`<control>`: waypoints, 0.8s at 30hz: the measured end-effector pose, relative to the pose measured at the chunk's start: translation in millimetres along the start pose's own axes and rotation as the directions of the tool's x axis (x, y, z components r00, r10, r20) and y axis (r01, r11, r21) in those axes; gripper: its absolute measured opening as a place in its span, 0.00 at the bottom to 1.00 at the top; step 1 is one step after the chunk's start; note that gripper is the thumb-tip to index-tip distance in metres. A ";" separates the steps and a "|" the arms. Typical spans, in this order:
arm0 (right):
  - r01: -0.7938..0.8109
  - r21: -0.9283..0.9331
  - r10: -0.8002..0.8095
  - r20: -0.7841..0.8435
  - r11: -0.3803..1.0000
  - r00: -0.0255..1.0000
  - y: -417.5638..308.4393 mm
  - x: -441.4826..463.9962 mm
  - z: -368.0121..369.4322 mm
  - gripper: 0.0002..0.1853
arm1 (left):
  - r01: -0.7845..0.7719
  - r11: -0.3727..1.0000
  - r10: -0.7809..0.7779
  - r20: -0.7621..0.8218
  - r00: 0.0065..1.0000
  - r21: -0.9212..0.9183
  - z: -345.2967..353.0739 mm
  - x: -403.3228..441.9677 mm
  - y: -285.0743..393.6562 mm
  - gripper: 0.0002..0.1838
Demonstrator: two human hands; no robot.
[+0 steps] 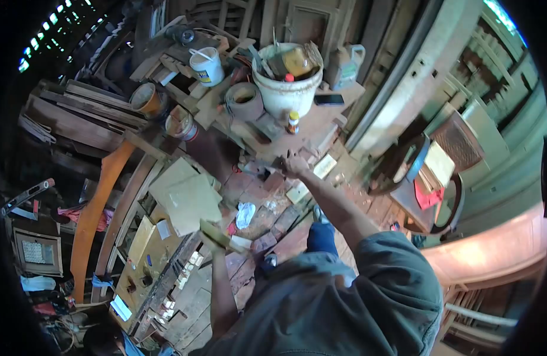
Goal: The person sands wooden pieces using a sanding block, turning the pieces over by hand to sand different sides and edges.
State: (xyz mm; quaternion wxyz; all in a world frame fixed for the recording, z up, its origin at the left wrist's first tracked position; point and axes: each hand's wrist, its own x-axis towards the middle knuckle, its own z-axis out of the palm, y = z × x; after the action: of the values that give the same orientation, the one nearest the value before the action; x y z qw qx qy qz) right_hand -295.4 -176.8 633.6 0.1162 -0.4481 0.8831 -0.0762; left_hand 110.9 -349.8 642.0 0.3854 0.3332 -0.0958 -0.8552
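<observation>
My left hand (219,251) is low at the left of my body, closed on a short flat piece of wood (214,232). A pale board (187,196) lies just beyond that piece. My right arm reaches forward, and my right hand (293,165) is at the near edge of the cluttered worktop (318,121). Its fingers look curled around something dark and small that I cannot make out. A small bottle with a yellow cap (293,123) stands on the worktop a little beyond this hand.
On the worktop stand a big white bucket (285,95) full of items, a roll of abrasive (244,101), a phone (329,100) and a plastic jug (345,68). A chair (415,202) is at the right. Wood scraps and a crumpled cloth (245,215) lie on the floor.
</observation>
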 end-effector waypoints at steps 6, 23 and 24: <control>0.249 -0.102 -0.248 0.024 0.963 0.968 33.3 73.0 17.3 0.25 | -0.275 0.940 0.147 0.485 0.862 0.203 -12.7 1.7 -60.0 0.33; -0.278 -0.055 0.276 -0.045 0.959 0.960 322.9 164.5 -81.4 0.51 | -0.509 0.830 0.393 0.406 0.825 0.230 78.9 -56.6 -173.9 0.38; -0.282 -0.153 0.284 -0.003 0.947 0.959 333.3 177.7 -85.8 0.50 | -0.525 0.812 0.425 0.358 0.832 0.256 71.3 -59.2 -179.9 0.39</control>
State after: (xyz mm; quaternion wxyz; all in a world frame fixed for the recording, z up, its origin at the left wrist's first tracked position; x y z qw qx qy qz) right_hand -678.3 -122.4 612.2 0.0997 -0.3250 0.9403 0.0130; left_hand -13.6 -190.5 649.9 0.5065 0.2342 -0.3787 -0.7384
